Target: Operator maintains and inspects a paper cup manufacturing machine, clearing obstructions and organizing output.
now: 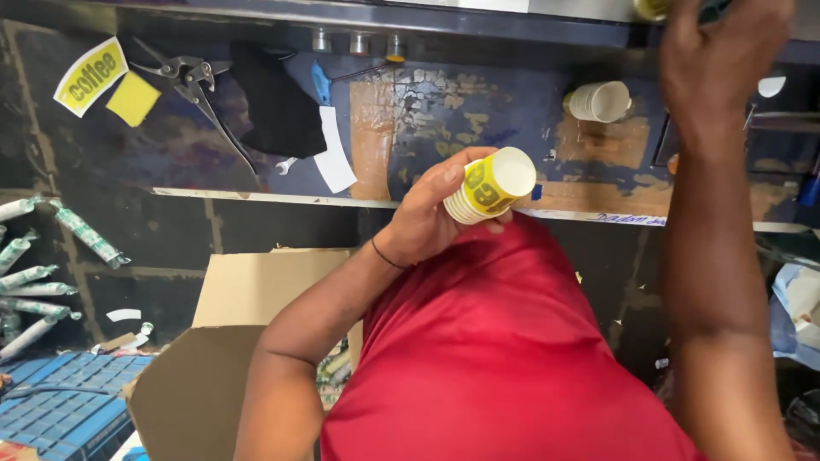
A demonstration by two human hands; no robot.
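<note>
Small nested stack of yellow-and-white paper cups (491,186) sat on its side in the left hand (431,213), mouth facing right, held over the edge of the worn dark-blue bench (444,119) above the red shirt (504,341). Fingers curled closed round the stack, thumb on top. Step looked like gathering cups into stacks; the next move likely called for a steady grip, thin waxy paper crushes easily. Right hand (722,51) was raised to the top shelf edge, blurred, fingers cut off, grip unclear. A second stack of white paper cups (600,102) lay on the bench. Metal pliers (192,85) lay far left; brown corrugated cardboard box (231,341) stood open below.
</note>
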